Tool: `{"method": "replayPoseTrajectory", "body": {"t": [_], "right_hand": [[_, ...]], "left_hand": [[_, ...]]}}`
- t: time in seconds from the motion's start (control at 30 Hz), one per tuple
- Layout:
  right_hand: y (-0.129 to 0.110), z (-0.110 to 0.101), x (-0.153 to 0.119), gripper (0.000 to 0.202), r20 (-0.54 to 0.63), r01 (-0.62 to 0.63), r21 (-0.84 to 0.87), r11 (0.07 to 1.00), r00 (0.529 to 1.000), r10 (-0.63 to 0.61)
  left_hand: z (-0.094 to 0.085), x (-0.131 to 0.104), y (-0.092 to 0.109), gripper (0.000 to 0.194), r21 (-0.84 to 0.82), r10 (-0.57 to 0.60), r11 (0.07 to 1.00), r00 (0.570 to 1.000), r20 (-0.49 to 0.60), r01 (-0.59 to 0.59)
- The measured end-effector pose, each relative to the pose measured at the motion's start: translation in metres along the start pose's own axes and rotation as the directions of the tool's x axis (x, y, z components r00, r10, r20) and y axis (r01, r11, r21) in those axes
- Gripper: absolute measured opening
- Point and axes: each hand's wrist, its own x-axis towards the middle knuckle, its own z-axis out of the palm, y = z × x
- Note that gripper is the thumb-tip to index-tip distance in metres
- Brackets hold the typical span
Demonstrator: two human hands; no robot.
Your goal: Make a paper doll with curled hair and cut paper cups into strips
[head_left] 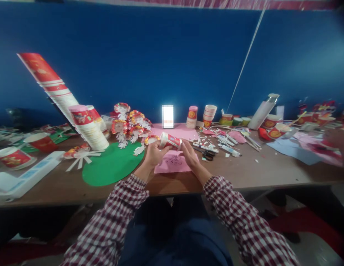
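Observation:
A red and white paper cup [172, 140] lies on its side between my two hands, above the table. My left hand [155, 153] grips its left end, with the thumb along the near side. My right hand [190, 152] closes on the other end. Beneath the cup is a pink sheet [172, 167] with dark drawn lines on it. Just right of my right hand lie dark-handled scissors [208, 155] and white pens [209, 148]. Cut-paper figures with red and yellow frilled tops [135, 120] stand behind my left hand.
A green paper shape [113, 164] lies to my left, beside a long leaning stack of cups [58, 92]. Upright cup stacks [209, 115] stand at the back. Paper scraps and a white bottle [263, 111] are to the right. Another person's hand [338, 140] shows at far right.

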Motion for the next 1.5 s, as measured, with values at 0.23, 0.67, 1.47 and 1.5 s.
{"method": "replayPoseTrajectory", "body": {"t": [0.23, 0.67, 1.47, 1.5], "right_hand": [[0.0, 0.001, 0.001, 0.05, 0.085, -0.164, 0.184, 0.969, 0.985, 0.151], [-0.002, 0.002, -0.004, 0.038, 0.06, 0.013, -0.201, 0.979, 0.998, -0.001], [-0.007, -0.006, 0.004, 0.038, 0.224, -0.398, 0.437, 0.807, 0.917, 0.33], [-0.006, -0.005, 0.003, 0.036, 0.234, -0.388, 0.43, 0.815, 0.92, 0.315]], "left_hand": [[0.015, 0.0, -0.002, 0.035, -0.701, -0.222, 0.7, 0.975, -0.029, 0.138], [0.01, -0.008, -0.011, 0.033, -0.82, -0.388, 0.542, 0.92, -0.047, 0.187], [0.006, -0.033, -0.001, 0.04, -0.695, -0.343, 0.433, 0.818, 0.461, 0.574], [0.004, -0.033, -0.001, 0.043, -0.708, -0.338, 0.422, 0.822, 0.458, 0.567]]}}
